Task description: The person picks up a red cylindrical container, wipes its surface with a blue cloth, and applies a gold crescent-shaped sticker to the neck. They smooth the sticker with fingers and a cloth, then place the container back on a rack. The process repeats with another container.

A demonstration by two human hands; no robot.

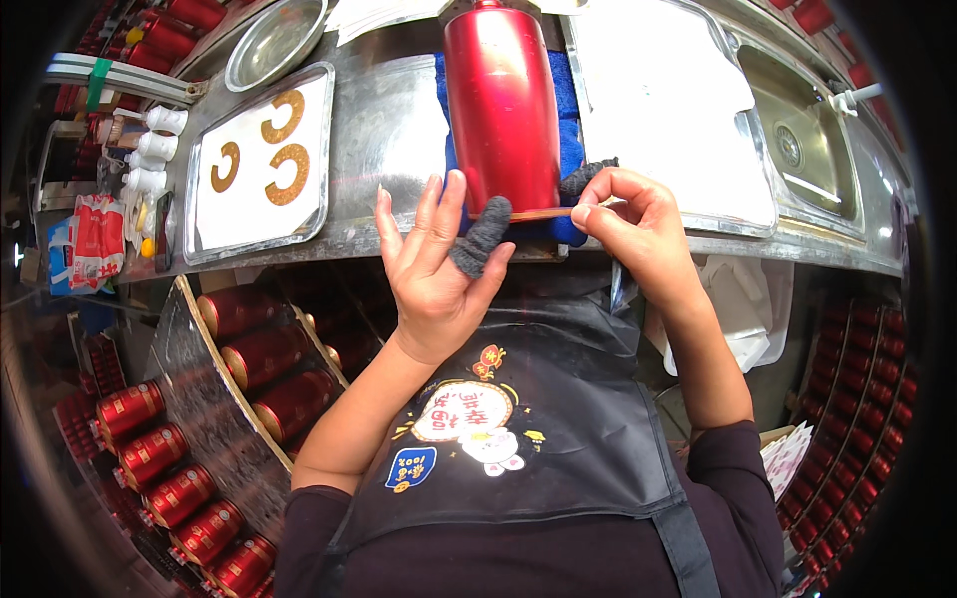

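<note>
A glossy red bottle (503, 110) lies on a blue towel (569, 149), its wide base toward me. Across that base edge runs a thin gold-brown strip (541, 214). My right hand (643, 234) pinches the strip's right end between thumb and fingers; a dark knit cover sits on its index finger. On the other side, my left hand (429, 279) has its fingers spread. Its index finger, in a grey knit cover, rests against the left end of the strip at the bottle's base.
Left on the metal bench, a tray (324, 149) bears three gold C-shaped pieces (289, 174). A metal bowl (274, 45) stands behind it. White sheets (668, 120) lie in a tray at right, beside a sink (807, 149). Red cans (204, 528) fill racks below.
</note>
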